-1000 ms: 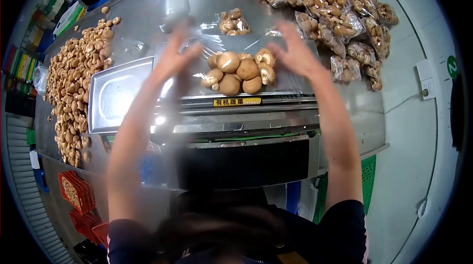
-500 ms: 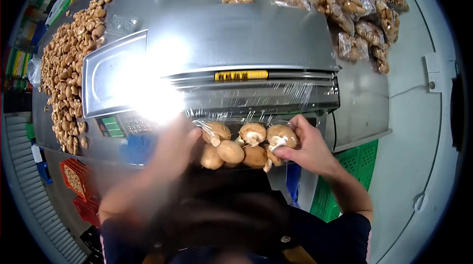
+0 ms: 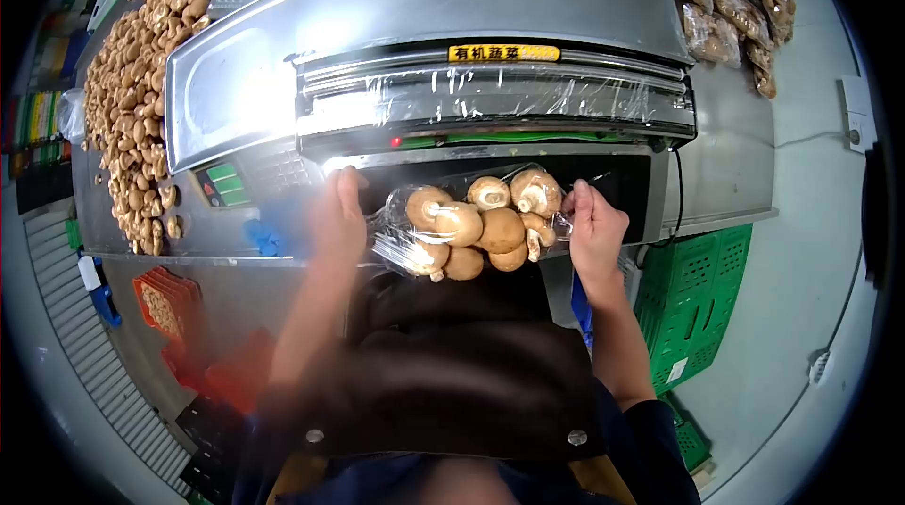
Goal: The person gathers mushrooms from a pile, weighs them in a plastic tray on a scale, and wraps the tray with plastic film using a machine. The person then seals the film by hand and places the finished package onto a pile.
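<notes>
Several brown-capped mushrooms (image 3: 501, 231) with pale stems lie bundled in clear plastic film, in front of the wrapping machine (image 3: 683, 109). My right hand (image 3: 598, 233) is closed, pinching the film at the bundle's right end between thumb and fingers. At the left end the film draws together against my left hand (image 3: 341, 222), which is slightly blurred and closed on it; its fingertips are partly hidden. Clear film (image 3: 509, 95) stretches across the machine's rollers, just beyond the bundle. Below it lies a dark plate (image 3: 613, 186).
Loose mushrooms (image 3: 132, 99) are heaped at the left, beside a metal tray (image 3: 226, 81). Bagged mushrooms (image 3: 745, 10) pile up at the back right. A green crate (image 3: 693, 307) stands below the right side, and red baskets (image 3: 170, 302) below the left.
The mushroom bundle has come away from the machine's film, toward me, and now shows wrapped with drawn-in ends. My hands have moved apart to its two ends. The view has shifted.
</notes>
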The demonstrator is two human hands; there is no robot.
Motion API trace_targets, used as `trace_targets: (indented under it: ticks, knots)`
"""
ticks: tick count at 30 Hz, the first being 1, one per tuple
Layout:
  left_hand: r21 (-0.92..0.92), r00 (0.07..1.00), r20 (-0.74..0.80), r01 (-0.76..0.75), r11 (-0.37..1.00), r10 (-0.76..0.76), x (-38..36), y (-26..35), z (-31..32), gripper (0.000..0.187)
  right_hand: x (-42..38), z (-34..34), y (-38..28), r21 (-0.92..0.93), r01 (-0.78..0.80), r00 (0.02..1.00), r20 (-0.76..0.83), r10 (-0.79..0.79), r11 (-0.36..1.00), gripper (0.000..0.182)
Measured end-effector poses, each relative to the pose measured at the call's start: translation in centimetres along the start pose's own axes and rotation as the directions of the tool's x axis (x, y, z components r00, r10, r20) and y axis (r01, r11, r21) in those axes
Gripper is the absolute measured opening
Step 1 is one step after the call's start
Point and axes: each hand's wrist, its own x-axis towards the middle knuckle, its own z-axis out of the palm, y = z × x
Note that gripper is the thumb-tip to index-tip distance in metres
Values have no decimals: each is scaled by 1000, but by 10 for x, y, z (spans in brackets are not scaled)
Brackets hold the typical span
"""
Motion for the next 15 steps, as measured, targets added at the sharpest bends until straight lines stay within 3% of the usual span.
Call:
trace_targets:
  ticks: [1, 4, 6, 7, 8, 9, 10, 13, 15]
  knots:
    - [-4, 1000, 6, -14, 1000, 14, 0, -4, -5, 26, -3, 1, -2, 5, -32, 999, 33, 32, 999, 32]
    - [-32, 983, -32, 177, 984, -178, 0, -20, -16, 35, -9, 2, -15, 118, -252, 961, 144, 235, 960, 34]
    - [-82, 965, -2, 262, 962, -263, -5, -37, -26, 46, -12, 6, -3, 37, -159, 983, 97, 155, 987, 36]
    - [26, 998, -50, -28, 999, 29, -1, -50, -36, 49, -13, 5, 2, -8, -113, 991, 75, 113, 994, 37]
    - [-131, 979, -11, 203, 970, -206, -2, -54, -51, 49, -10, -1, 0, 94, -164, 983, 102, 155, 982, 39]
    - [-276, 907, 58, 416, 867, -417, 5, -46, -68, 49, -10, -5, -3, 57, -219, 970, 122, 210, 974, 39]
    - [-190, 922, 98, 386, 903, -374, 3, -56, -79, 47, -11, -2, 0, 72, -219, 970, 128, 209, 973, 39]
    - [-259, 869, 264, 482, 837, -419, -6, -63, -81, 44, -21, 3, -6, 7, -202, 970, 141, 199, 979, 40]
    - [-284, 899, 177, 436, 854, -400, -10, -60, -86, 42, -20, 6, -8, -14, -184, 972, 148, 184, 983, 40]
